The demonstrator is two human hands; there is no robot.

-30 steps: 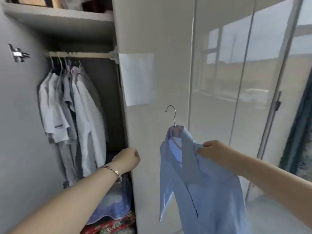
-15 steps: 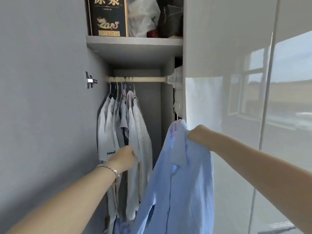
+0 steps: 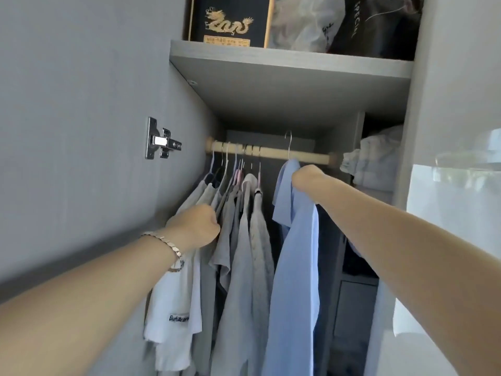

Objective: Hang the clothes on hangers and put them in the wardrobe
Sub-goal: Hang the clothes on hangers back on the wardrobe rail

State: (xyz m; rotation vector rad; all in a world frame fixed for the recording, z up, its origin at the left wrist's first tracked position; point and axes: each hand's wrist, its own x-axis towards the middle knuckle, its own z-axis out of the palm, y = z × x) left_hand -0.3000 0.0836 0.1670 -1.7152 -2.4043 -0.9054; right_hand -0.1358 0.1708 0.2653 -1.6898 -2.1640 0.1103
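Just above my right hand (image 3: 306, 176), which pinches the blue shirt (image 3: 295, 267) at its shoulder, the hanger hook (image 3: 289, 142) crosses the rod (image 3: 311, 157), which runs left-right. My left hand (image 3: 195, 226), curled, presses the hung shirts (image 3: 257, 240) aside; I cannot tell if it grips cloth.

The blue shirt (image 3: 295, 267) is covering its hanger (image 3: 290, 141), all but the hook. The right hand (image 3: 306, 176) is gripping the shirt with its fingers tucked out of sight. The left hand (image 3: 198, 226) is hiding its fingertips against the grey shirts (image 3: 244, 253). The bottom edge is cutting off the shirts, and the top edge the black box (image 3: 230, 20).
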